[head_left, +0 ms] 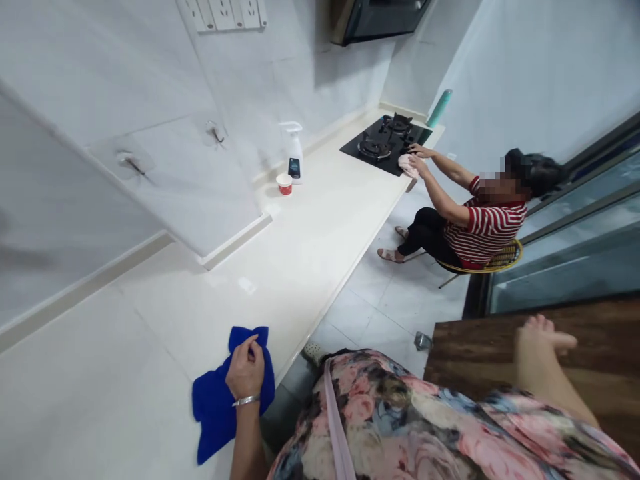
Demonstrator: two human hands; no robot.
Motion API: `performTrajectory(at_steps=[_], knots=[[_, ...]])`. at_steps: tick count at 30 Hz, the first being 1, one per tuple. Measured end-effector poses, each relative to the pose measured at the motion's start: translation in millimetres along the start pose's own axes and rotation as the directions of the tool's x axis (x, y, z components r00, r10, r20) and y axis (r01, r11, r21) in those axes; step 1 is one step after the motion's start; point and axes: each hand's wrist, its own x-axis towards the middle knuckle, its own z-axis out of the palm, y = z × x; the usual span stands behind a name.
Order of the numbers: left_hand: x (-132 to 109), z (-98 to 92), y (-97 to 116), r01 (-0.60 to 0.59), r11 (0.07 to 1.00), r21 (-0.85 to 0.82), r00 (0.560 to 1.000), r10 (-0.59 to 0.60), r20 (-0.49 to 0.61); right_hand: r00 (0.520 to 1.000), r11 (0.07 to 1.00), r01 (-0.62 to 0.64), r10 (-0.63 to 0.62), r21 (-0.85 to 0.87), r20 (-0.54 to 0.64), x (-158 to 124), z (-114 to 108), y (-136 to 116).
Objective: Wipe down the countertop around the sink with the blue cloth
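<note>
On the white counter [305, 267], a blue cloth [215, 400] lies spread and slightly rumpled near the front edge. My left hand [246, 370], with a silver bracelet at the wrist, rests on this cloth with its fingers bent in and closed on it. Off to the right, my right hand [543, 337] is over a dark wooden surface [480, 353]. Its thumb sticks out to the side and its fingers are apart, with nothing held; whether it touches the wood I cannot tell.
A white spray bottle [295, 150] and a red and white paper cup [285, 185] stand by the wall. Farther along, a seated person [487, 230] holds a pale cloth [407, 165] at the black gas hob [375, 143]. A green roll [440, 108] stands behind the hob.
</note>
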Motion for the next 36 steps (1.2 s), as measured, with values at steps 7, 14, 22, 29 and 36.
performTrajectory(at_steps=[7, 14, 22, 29, 36], knots=[[0, -2.2, 9, 0.121, 0.992, -0.024, 0.989, -0.118, 0.092, 0.973, 0.971, 0.042, -0.093, -0.235, -0.209, -29, -95, 35], [-26, -44.3, 23, 0.337, 0.911, -0.238, 0.939, -0.305, 0.162, 0.549, 0.841, 0.477, -0.06, -0.254, 0.834, -120, 138, 136], [-147, -142.2, -26, 0.685, 0.671, -0.285, 0.624, -0.742, -0.246, -0.25, 0.237, 0.955, 0.319, 0.178, 0.914, -261, 215, 186], [-190, -169.3, -63, 0.825, 0.551, -0.124, 0.489, -0.807, -0.332, -0.25, 0.15, 0.965, 0.301, 0.213, 0.92, -255, 207, 201], [-188, -160.4, -70, 0.797, 0.597, -0.095, 0.547, -0.779, -0.306, -0.152, 0.119, 0.985, 0.233, 0.127, 0.961, -204, 190, 187]])
